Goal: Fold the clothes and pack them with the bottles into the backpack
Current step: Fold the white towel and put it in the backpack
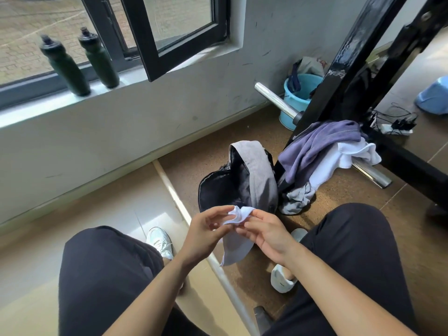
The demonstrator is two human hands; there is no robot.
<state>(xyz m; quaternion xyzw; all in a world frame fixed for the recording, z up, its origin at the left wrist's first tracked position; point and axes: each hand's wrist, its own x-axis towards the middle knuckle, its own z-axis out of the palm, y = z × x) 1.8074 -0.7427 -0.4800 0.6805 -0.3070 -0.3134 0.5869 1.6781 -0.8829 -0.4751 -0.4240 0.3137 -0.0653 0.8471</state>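
A small white sock (238, 215) is pinched between my left hand (208, 230) and my right hand (265, 232), held over my knees. Just beyond my hands a grey backpack (257, 175) stands open on the floor, its dark inside showing. To its right, a pile of clothes lies on the floor: a purple garment (317, 146), a white one (344, 158) and a grey one (299, 198). Two dark green bottles (65, 66) (99, 58) stand upright on the window sill at the upper left.
A black metal frame (349, 69) with chrome bars rises at the right, next to the clothes. A blue bucket (297, 100) sits behind it by the wall. A power strip with cables (395, 128) lies at the far right. An open window pane (174, 32) juts inward.
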